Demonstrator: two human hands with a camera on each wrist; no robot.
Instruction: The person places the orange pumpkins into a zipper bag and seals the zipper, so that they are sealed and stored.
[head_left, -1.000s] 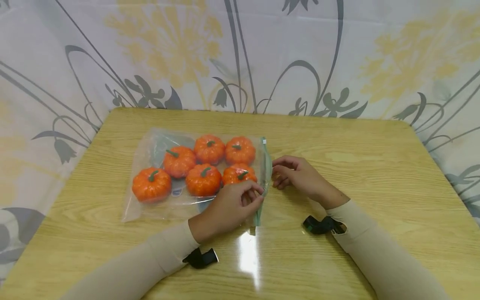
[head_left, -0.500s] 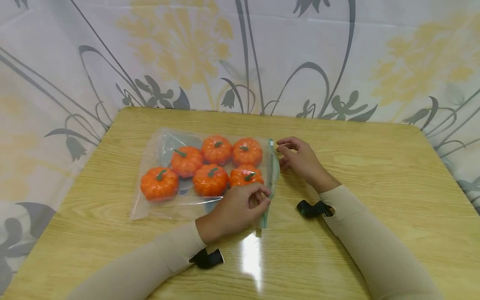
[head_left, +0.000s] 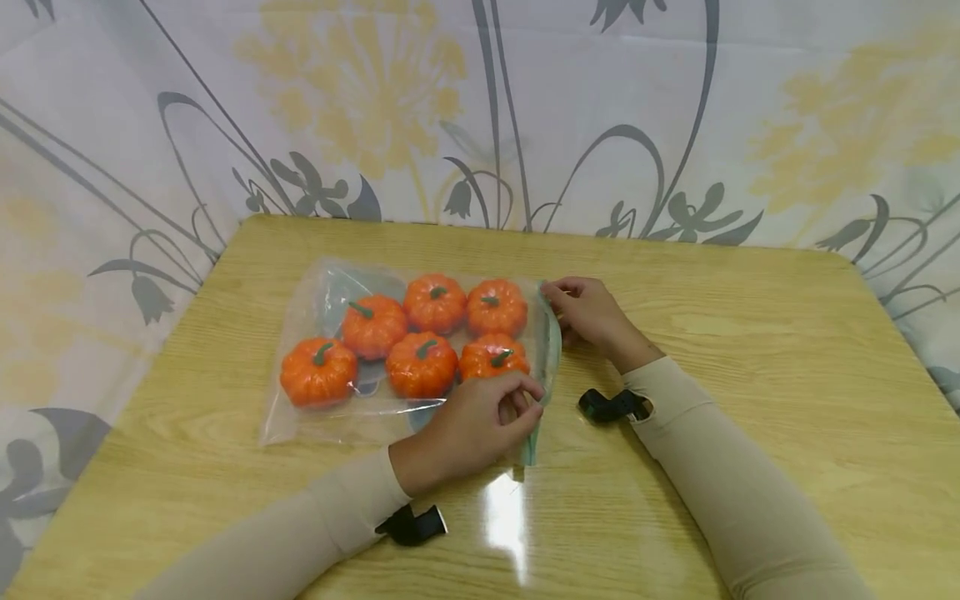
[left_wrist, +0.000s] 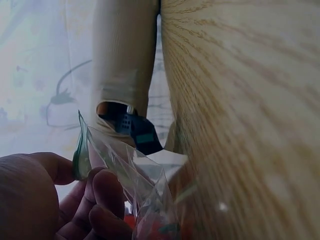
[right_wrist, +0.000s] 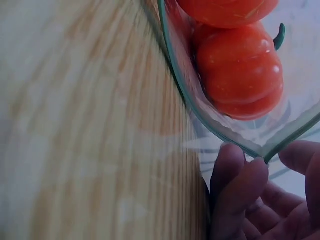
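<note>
A clear zip bag (head_left: 330, 422) with a green zip edge lies on the table, its mouth toward the right. Several small orange pumpkins (head_left: 375, 327) with green stems are inside it. My left hand (head_left: 476, 425) pinches the near part of the green edge between thumb and fingers, as the left wrist view shows. At the far corner of the mouth, my right hand (head_left: 592, 317) has its thumb and fingertips on either side of the strip, pinching it. In the right wrist view the mouth gapes in front of orange pumpkins (right_wrist: 240, 70). The left hand partly covers the nearest pumpkin.
The wooden table (head_left: 750, 350) extends to the right of the bag and toward the front. A patterned cloth (head_left: 570, 100) hangs behind it. Black wrist cameras (head_left: 611, 406) sit under both forearms.
My right hand has moved away from me along the bag's mouth, from the middle to the far corner, and now pinches it. The left hand keeps its hold; the view has shifted slightly.
</note>
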